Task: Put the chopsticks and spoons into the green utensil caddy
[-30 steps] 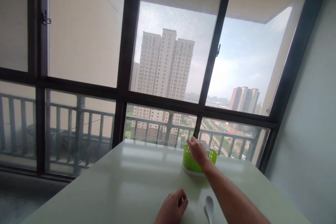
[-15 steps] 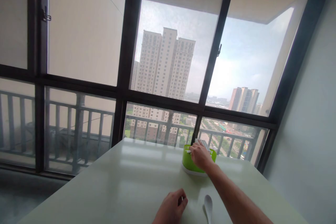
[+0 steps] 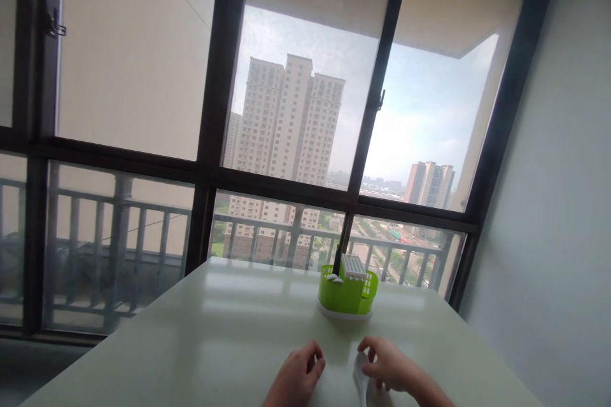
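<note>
A white spoon (image 3: 361, 374) lies on the pale table, its bowl facing the window and its handle running out of the bottom of the view. My right hand (image 3: 389, 365) has come down over the bowl, with the thumb and fingers curled round its edges. Left of the spoon, my left hand (image 3: 296, 374) rests on the table, loosely closed and with nothing seen in it. Beyond both hands stands a green basket (image 3: 341, 297) on a white base. White spoon bowls (image 3: 334, 278), a dark upright stick (image 3: 337, 259) and a white ribbed piece (image 3: 354, 266) show at its top.
The glossy table (image 3: 191, 337) reaches to a dark-framed window (image 3: 205, 172). Behind the glass are a balcony railing (image 3: 267, 235) and tall buildings (image 3: 291, 121). A plain wall (image 3: 539, 203) closes off the right side.
My right hand has left the green basket and come back toward me onto the spoon. The left hand stays by the spoon. The view has shifted slightly to the right.
</note>
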Motion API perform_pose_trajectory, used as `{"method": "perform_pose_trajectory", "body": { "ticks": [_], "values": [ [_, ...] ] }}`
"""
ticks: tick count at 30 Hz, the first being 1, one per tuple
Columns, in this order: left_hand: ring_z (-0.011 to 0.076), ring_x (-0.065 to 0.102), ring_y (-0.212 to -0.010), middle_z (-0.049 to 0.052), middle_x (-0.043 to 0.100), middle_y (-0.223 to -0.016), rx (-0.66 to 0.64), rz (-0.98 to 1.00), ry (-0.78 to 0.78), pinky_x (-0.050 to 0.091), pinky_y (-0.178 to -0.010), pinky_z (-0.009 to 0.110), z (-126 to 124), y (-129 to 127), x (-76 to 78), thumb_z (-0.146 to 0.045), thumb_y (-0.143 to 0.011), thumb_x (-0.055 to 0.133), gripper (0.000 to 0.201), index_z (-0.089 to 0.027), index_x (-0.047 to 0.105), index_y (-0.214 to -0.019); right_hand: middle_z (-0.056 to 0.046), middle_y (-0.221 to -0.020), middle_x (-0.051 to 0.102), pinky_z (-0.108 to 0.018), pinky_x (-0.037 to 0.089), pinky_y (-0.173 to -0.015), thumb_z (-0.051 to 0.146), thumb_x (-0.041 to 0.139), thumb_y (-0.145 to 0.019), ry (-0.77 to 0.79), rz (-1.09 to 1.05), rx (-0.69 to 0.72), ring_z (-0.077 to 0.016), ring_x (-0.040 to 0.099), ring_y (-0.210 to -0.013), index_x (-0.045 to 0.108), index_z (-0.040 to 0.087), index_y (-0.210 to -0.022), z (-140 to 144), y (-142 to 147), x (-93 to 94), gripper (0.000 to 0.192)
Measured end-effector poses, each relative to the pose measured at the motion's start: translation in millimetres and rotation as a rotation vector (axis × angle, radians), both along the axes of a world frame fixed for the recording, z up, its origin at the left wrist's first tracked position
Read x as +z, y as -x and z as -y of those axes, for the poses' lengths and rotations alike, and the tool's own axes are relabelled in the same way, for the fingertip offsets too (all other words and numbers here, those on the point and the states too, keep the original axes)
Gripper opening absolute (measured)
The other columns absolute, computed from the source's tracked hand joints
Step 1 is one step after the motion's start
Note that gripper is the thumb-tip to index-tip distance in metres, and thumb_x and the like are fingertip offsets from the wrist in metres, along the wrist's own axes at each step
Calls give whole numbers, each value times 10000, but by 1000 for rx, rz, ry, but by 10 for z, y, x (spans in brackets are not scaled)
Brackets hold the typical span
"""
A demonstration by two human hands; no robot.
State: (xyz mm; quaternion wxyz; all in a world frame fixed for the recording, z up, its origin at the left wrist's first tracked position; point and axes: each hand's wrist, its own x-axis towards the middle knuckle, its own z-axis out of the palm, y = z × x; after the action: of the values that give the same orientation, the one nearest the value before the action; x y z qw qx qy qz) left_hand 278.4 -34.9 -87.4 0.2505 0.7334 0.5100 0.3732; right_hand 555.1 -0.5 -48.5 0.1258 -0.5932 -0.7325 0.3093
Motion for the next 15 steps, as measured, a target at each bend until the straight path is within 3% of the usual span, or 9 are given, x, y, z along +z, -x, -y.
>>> {"method": "perform_pose_trajectory", "body": {
  "ticks": [2,5,8,11,15],
  "values": [
    [137,516,-663,-27,572,-677,-15,2,2,330,-638,232,1,10,20,-352,-938,476,206,-211,614,-882,-30,-931,677,-158,371,-369,118,576,-760,21,-78,-58,-97,573,-452,671,171,-1135,-22,41,-138,391],
    [139,515,-670,-23,578,-692,-16,2,-3,335,-641,232,7,24,46,-374,-941,470,222,-213,611,-880,0,-783,657,-131,323,-336,101,555,-751,-68,-99,-90,-83,542,-427,682,137,-920,-69,113,-219,215],
    [140,509,-670,-23,571,-690,-22,5,7,337,-642,232,0,28,45,-376,-936,477,219,-213,610,-873,26,-645,614,-131,322,-335,110,521,-763,-57,-145,-28,-101,554,-427,648,138,-857,-136,139,-34,160],
    [137,496,-659,-25,556,-676,-20,10,16,329,-631,233,-17,19,20,-372,-934,482,215,-211,608,-865,19,-653,622,-155,366,-364,166,539,-799,-174,-223,42,-122,584,-474,642,147,-861,-211,155,525,122],
    [138,499,-666,-23,552,-676,-2,17,18,323,-630,236,-25,6,1,-367,-935,484,216,-211,607,-850,7,-667,625,-198,463,-529,260,517,-923,-659,-246,13,-135,607,-566,664,162,-923,-329,300,1531,176]
  ]
}}
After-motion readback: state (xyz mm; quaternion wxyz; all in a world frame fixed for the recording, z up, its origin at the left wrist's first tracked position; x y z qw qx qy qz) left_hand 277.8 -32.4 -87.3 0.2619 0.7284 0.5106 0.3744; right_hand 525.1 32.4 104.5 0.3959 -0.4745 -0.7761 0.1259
